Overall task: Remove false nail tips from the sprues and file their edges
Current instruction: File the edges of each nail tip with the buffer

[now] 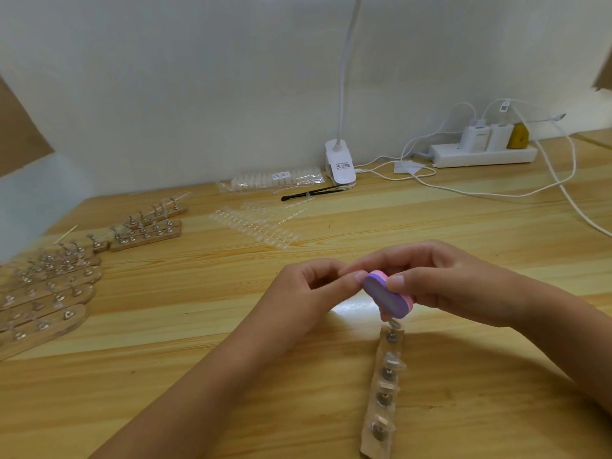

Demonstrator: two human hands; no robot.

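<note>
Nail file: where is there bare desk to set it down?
Bare wood lies between the stacked stand strips and the left hand, and between the nail-tip sprues and the white cables. Crowded: far left and the back edge.

This person has a bare left hand (304, 289) and a bare right hand (440, 276). The left forearm (205, 385) and the right forearm (556, 326) are bare too, as far as I can see. The 2 thumbnails (395, 280) are short, round and plain.
</note>
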